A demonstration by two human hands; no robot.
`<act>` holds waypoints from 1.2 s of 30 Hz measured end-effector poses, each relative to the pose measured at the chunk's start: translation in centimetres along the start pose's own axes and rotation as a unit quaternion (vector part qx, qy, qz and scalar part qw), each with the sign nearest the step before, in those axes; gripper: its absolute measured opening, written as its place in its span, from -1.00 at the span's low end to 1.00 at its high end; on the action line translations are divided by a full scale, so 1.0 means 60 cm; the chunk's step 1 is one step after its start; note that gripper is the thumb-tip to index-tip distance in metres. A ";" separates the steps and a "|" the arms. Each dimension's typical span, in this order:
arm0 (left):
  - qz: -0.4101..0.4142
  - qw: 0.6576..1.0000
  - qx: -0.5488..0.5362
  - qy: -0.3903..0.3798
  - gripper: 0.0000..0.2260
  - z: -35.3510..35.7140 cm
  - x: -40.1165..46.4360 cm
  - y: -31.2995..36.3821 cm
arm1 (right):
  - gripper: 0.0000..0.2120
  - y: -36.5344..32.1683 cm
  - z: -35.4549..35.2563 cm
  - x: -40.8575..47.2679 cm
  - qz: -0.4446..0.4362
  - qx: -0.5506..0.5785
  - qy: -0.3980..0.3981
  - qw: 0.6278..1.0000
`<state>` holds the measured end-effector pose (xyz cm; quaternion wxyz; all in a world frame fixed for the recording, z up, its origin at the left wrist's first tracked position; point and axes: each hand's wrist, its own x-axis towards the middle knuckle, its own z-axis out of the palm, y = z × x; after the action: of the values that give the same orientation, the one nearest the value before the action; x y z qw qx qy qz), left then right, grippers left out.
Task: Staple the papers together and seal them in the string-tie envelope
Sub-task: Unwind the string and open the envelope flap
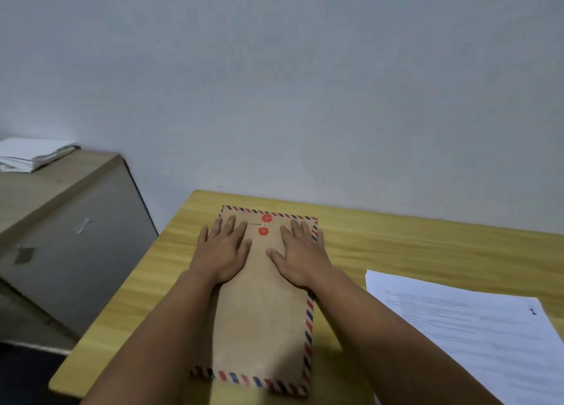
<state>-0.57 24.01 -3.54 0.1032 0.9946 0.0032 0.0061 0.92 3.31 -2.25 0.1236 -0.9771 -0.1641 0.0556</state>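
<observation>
At far left a stack of papers (29,156) lies on top of a grey cabinet (73,230), which stands against the wall just beside the bench (412,252). The bench is light wood, its left corner rounded.

On the bench lies the envelope (262,313), brown with a red and blue striped border, lengthwise away from the person, its flap end at the far side. The left hand (221,252) rests flat on the envelope's upper left part, grip spread, fingers straight and slightly fanned, pinching nothing; its outer fingers reach over the envelope's left edge. Between the two hands sit two red discs (265,224), one on the flap and one just below it, with a thin string at them; how the string is wound I cannot tell. The right hand (300,256) lies flat on the upper right part, grip likewise spread, thumb pointing inward, little finger at the striped right edge.

To the right, well apart from the envelope, printed sheets (476,337) lie on the bench, running out of view at the lower right.
</observation>
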 end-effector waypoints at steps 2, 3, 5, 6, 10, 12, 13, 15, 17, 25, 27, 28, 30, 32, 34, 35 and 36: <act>-0.006 1.000 -0.002 0.002 -0.45 0.004 -0.009 0.003 | -0.27 0.004 0.014 -0.010 -0.002 -0.012 0.008 1.000; -0.007 1.000 -0.001 0.003 -0.45 0.005 -0.015 0.005 | -0.27 0.007 0.018 -0.017 -0.005 -0.015 0.014 1.000; -0.008 1.000 0.002 0.004 -0.45 0.006 -0.032 0.015 | -0.27 0.011 0.021 -0.035 -0.007 -0.016 0.018 1.000; -0.008 1.000 0.003 0.004 -0.45 0.008 -0.044 0.021 | -0.27 0.014 0.023 -0.046 -0.008 -0.017 0.016 1.000; -0.008 1.000 -0.002 0.014 -0.45 0.015 -0.097 0.043 | -0.26 0.019 0.023 -0.096 -0.009 -0.018 0.002 1.000; -0.011 1.000 -0.003 0.011 -0.45 0.017 -0.122 0.054 | -0.26 0.020 0.021 -0.121 -0.008 -0.016 -0.002 1.000; -0.013 1.000 -0.002 0.009 -0.43 0.017 -0.137 0.059 | -0.27 0.020 0.019 -0.133 -0.008 -0.015 -0.002 1.000; -0.012 1.000 0.009 0.011 -0.35 0.015 -0.165 0.067 | -0.28 0.018 0.012 -0.155 -0.008 -0.017 0.002 1.000; -0.001 0.999 0.025 0.022 -0.25 0.007 -0.184 0.071 | -0.31 0.018 0.002 -0.171 -0.006 -0.021 0.003 1.000; 0.041 0.998 0.033 0.017 -0.24 0.001 -0.175 0.048 | -0.61 0.024 -0.047 -0.147 0.021 -0.037 -0.003 0.999; 0.040 0.999 0.022 0.011 -0.26 0.008 -0.162 0.044 | -0.67 0.030 -0.050 -0.120 0.023 0.002 0.017 1.000; 0.040 0.999 0.019 0.011 -0.27 0.011 -0.155 0.044 | -0.68 0.032 -0.051 -0.106 0.022 0.019 0.027 0.999; 0.043 0.999 0.015 0.015 -0.28 0.015 -0.143 0.043 | -0.71 0.034 -0.053 -0.077 0.021 0.040 0.043 0.998; 0.045 0.999 0.013 0.021 -0.28 0.018 -0.131 0.043 | -0.74 0.035 -0.054 -0.049 0.010 0.042 0.048 0.998; 0.046 0.999 0.010 0.026 -0.27 0.020 -0.120 0.045 | -0.76 0.038 -0.056 -0.024 -0.019 0.028 0.051 0.998; 0.048 0.998 0.009 0.028 -0.26 0.021 -0.115 0.045 | -0.77 0.040 -0.058 -0.014 -0.038 0.013 0.051 0.998; 0.051 0.998 0.008 0.031 -0.26 0.021 -0.109 0.046 | -0.78 0.042 -0.060 -0.003 -0.057 -0.006 0.049 0.997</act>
<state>-7.11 21.01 -4.29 0.0944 0.9937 -0.0440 0.0421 2.06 0.15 0.60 0.1285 -0.9684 -0.2139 -0.0004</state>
